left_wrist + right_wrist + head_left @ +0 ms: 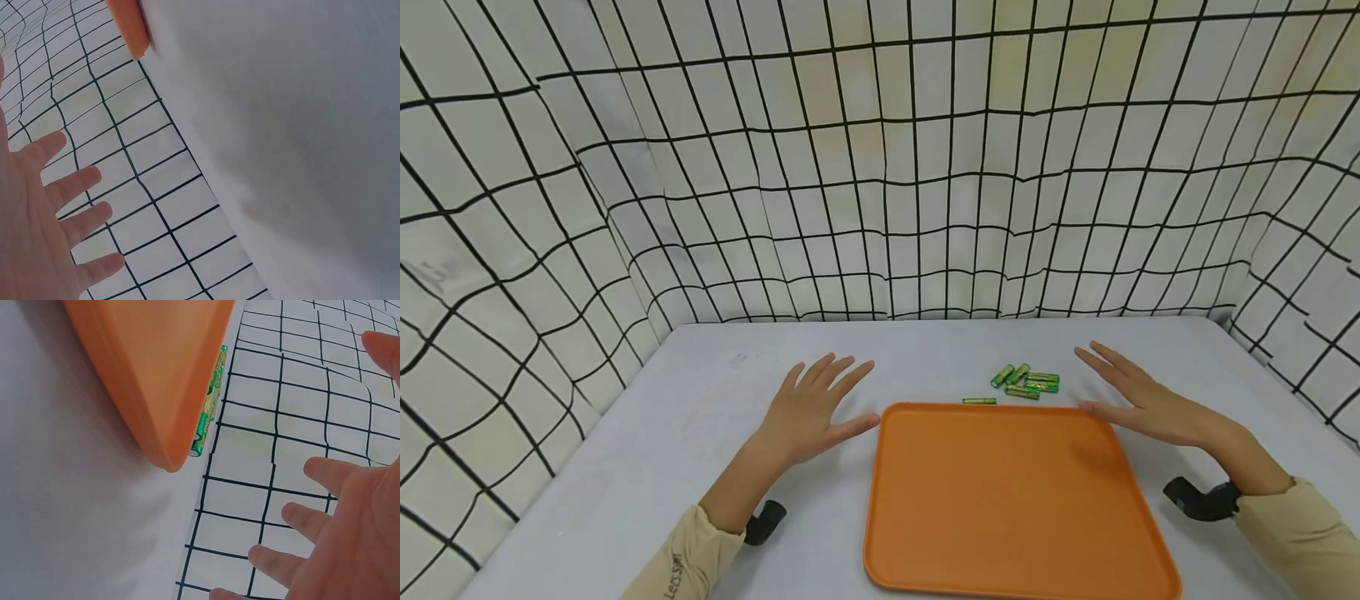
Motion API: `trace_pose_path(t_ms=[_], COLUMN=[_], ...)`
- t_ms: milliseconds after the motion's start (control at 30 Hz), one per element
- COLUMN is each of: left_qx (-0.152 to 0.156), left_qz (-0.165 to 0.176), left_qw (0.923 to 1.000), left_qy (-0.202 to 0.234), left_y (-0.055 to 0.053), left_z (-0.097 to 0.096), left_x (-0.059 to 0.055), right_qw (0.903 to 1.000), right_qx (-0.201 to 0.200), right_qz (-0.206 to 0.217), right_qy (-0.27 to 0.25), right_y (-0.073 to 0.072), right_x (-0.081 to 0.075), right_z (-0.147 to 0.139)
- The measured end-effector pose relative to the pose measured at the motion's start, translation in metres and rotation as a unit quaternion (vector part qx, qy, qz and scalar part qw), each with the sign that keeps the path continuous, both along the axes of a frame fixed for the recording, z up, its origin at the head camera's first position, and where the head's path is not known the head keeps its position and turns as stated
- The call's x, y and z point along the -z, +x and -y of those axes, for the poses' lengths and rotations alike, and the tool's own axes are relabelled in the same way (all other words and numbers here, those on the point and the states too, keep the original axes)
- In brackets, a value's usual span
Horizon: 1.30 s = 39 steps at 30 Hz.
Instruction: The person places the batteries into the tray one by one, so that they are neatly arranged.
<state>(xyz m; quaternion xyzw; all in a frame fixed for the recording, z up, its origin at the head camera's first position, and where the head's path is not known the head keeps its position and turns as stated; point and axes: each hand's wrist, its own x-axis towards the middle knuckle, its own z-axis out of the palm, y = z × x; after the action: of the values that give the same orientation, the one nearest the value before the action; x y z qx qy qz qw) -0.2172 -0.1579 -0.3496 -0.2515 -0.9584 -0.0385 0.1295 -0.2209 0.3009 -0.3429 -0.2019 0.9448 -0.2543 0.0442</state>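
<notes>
Head view: our L hand [805, 421] & R hand [1142, 402] are spread wide, nothing held, near far corners of orange tray [1007, 500], prob. so neither hides it; green batteries [1022, 392] lie on table [625, 450] just past its far edge.

Head view forward-down, wrist views close — tray [1011, 500] apparently shared

a white table [647, 433] spreads across the lower half of the head view, with an orange tray [1015, 500] at lower right of centre, clustered green batteries [1022, 392] above it, and a lone battery [979, 401] by its upper edge.
</notes>
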Motion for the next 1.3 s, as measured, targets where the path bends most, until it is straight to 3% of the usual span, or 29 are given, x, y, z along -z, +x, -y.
trace_pose_path(t_ms=[300,467,600,733,867,1033,1300], left_qx=[0.04,0.078,0.113,0.119,0.114,0.108,0.158], left_qz=[0.019,0.077,0.158,0.216,0.251,0.308,0.34], left_qw=[0.999,0.9931,0.9775,0.9635,0.9532,0.9312,0.9042], left_qy=[0.008,0.043,0.082,0.104,0.123,0.163,0.205], left_y=[0.001,-0.001,-0.001,-0.001,-0.001,-0.002,-0.007], left_z=[0.003,0.004,0.005,0.005,0.005,0.006,0.01], left_x=[0.006,0.006,0.005,0.005,0.006,0.008,0.012], right_qw=[0.9997,0.999,0.9988,0.9986,0.9983,0.9982,0.9973], right_qx=[-0.021,-0.032,-0.033,-0.034,-0.036,-0.036,-0.045], right_qz=[0.003,0.001,0.004,0.01,0.01,0.005,0.0], right_qy=[-0.015,-0.031,-0.037,-0.04,-0.044,-0.048,-0.058], right_y=[-0.005,-0.009,-0.013,-0.016,-0.018,-0.022,-0.03], right_x=[0.003,0.005,0.009,0.011,0.011,0.013,0.016], right_z=[0.005,0.008,0.009,0.01,0.01,0.011,0.011])
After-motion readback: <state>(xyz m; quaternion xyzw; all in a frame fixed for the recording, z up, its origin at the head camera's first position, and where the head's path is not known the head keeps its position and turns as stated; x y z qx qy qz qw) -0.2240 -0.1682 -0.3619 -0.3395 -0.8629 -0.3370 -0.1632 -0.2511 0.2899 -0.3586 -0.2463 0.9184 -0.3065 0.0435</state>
